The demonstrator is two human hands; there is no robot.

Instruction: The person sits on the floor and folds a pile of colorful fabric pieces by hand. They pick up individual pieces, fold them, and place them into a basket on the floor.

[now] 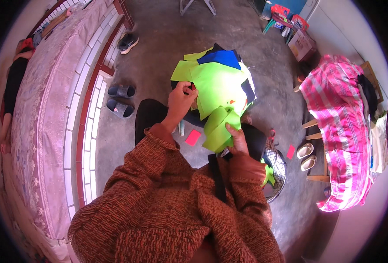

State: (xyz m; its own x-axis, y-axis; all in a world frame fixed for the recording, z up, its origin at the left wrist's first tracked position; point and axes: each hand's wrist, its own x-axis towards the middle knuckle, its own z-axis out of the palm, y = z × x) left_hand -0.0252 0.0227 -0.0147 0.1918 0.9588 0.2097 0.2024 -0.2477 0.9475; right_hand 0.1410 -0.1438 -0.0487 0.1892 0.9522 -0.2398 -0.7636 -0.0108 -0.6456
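Status from the head view: I'm seated over a concrete floor [167,48], working a heap of fabric pieces across my lap.

Left hand [180,101] is up at the left edge of the fabric pile [218,81]. Its fingers are curled closed, pinching what looks like the edge of a lime-green sheet, with a bit of red showing just beside the thumb. I can't tell exactly which layer they have.

Right hand [237,139] is lower, fingers closed around a folded lime-green piece [218,129], thumb on top. That piece sits just below the main heap and touches it.

The pile is mostly lime green, with a blue piece [222,57] on top at the far end and dark navy edges poking out on the right side. The layers are loose and skewed, not squared up.

Progress, as a judgement: early to middle. One piece looks folded or separated and is in my right hand; the bulk is unsorted and spread across my knees. No finished stack shows anywhere.

Strays: a pink scrap [193,137] lies on the floor between my knees, and another red scrap [290,151] is to the right, near a metal basin [278,175] with some green in it.

Around me: slippers [120,100] on the left by a tiled bed platform [86,131], and a pink striped cloth [341,131] draped over a chair on the right.
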